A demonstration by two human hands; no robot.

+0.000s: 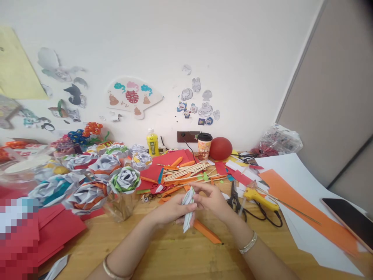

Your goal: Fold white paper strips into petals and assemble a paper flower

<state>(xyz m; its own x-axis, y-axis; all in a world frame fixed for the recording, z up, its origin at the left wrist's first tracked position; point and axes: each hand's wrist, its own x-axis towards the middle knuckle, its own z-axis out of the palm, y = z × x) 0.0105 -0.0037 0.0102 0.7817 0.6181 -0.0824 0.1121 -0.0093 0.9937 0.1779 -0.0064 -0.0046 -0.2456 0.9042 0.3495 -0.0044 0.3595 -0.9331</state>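
Above the middle of the wooden table, my left hand (pixel 174 208) grips a folded strip of white paper (pixel 189 199) that has a touch of green near its top. My right hand (pixel 212 200) pinches the same strip from the other side, its fingertips at the upper part. The paper stands tilted, its lower end sticking out below my fingers. Under my hands lies an orange folded paper piece (pixel 207 232). Left of them, a white and green paper flower (pixel 126 179) stands in a clear cup (pixel 118 208) among several other paper flowers (pixel 87 194).
Behind my hands is a pile of wooden sticks (pixel 185 171). Dark-handled scissors (pixel 234 196) and a yellow glue gun (pixel 260 199) with its cord lie right. A paper cup (pixel 204 147), a red balloon (pixel 221 148) and a yellow bottle (pixel 152 144) stand along the wall. A phone (pixel 349 221) rests far right.
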